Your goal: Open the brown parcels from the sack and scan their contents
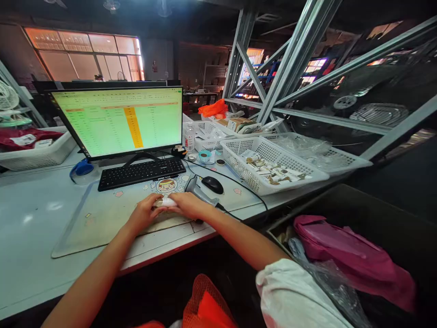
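My left hand (146,212) and my right hand (188,205) meet over the front part of the desk mat (102,228). Between them is a small item with a white wrap or label (167,202) and a brownish end, gripped by the fingers of both hands. Its exact kind cannot be made out. Just behind my right hand lies a grey barcode scanner (198,189), with a black mouse (212,185) beside it. A black keyboard (141,173) stands further back, below a lit monitor (119,120) showing a spreadsheet.
At the right, a white plastic basket (239,166) holds several small labelled brownish pieces; more baskets stand behind. A clear bottle (190,136) and a teal tape roll (205,156) sit near the monitor. Below the desk's right end is a box with a magenta bag (351,255). Metal shelving (290,59) rises behind.
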`<control>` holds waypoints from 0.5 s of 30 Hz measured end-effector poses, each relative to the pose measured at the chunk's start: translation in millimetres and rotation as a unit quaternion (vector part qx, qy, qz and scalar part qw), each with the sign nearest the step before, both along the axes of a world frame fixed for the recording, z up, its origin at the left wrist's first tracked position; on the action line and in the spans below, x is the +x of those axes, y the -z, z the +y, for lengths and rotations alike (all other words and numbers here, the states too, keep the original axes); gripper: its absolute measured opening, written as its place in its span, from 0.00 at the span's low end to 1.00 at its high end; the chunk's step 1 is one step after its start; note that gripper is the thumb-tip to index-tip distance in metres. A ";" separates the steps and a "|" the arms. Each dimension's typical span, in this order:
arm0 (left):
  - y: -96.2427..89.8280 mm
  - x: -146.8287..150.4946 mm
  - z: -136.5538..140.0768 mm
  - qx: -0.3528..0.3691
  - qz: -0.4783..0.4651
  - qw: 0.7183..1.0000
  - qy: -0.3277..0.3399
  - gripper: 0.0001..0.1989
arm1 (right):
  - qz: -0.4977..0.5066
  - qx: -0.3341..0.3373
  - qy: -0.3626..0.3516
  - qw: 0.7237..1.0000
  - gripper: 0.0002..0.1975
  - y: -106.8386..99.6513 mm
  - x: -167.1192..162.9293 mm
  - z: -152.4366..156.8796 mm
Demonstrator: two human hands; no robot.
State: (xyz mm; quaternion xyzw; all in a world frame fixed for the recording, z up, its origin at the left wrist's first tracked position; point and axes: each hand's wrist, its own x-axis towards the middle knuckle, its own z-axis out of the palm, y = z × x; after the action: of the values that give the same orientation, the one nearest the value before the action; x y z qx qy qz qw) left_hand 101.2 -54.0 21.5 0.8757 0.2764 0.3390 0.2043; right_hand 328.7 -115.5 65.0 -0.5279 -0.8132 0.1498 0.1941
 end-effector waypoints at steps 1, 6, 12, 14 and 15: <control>-2.5 -0.4 -0.6 -0.023 -0.013 1.000 -0.009 0.22 | 0.078 0.005 0.043 0.996 0.13 -5.4 17.5 3.1; -5.7 -15.2 10.7 -0.074 -0.047 0.992 -0.088 0.26 | 0.467 0.057 0.339 0.815 0.18 -46.6 124.8 18.2; -29.8 -8.4 4.4 -0.075 -0.032 0.995 -0.052 0.22 | 0.545 0.079 0.407 0.729 0.13 -59.0 159.4 11.1; -55.7 -8.3 -21.2 -0.070 -0.072 0.995 -0.010 0.20 | 0.550 0.055 0.381 0.741 0.10 -54.1 138.2 8.2; -68.4 -13.0 -39.8 -0.071 -0.100 0.992 0.016 0.19 | 0.549 0.035 0.364 0.751 0.08 -51.2 123.6 7.0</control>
State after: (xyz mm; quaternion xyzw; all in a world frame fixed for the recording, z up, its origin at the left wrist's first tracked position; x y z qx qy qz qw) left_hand 88.2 -93.8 89.9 0.8251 0.2642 0.4012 0.2975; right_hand 452.4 -108.5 116.2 -0.6037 -0.3171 0.3030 0.6658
